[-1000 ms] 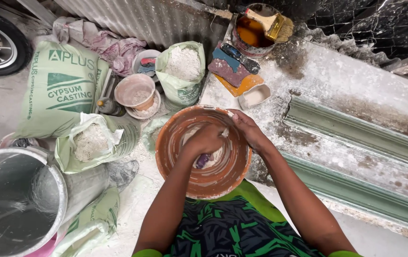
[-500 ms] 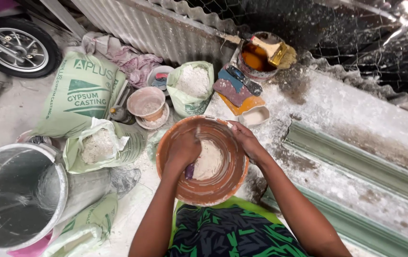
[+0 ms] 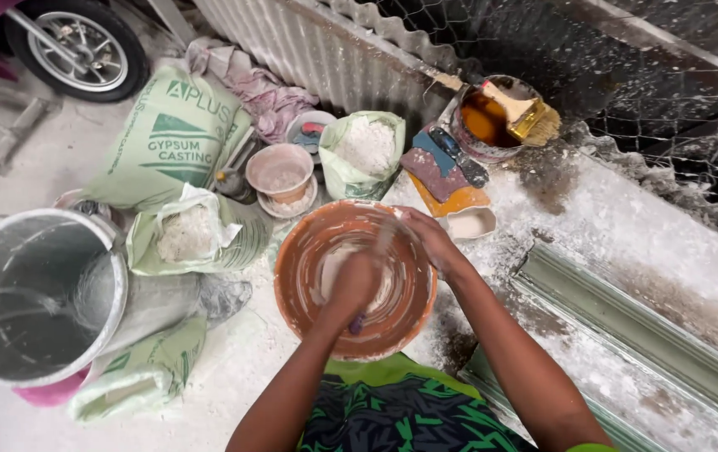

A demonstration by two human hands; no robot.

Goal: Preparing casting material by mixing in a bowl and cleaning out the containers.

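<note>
Both hands work one round orange plastic bowl: left hand fisted around a purple-handled stirrer (partly hidden), right hand clasping the rim, steadying it.

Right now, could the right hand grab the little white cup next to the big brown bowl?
Probably yes. The right hand rests on the rim of the brown bowl, and the white cup sits just beyond it with nothing between.

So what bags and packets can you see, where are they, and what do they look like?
Big printed sack: upper left, leaning, pale green with darker green markings.
Open powder bag: behind the orange bowl, pale green, white powder inside.
Crumpled open bag: left of the bowl, pale green, whitish contents.
Folded sack: bottom left, lying flat, pale green.
</note>
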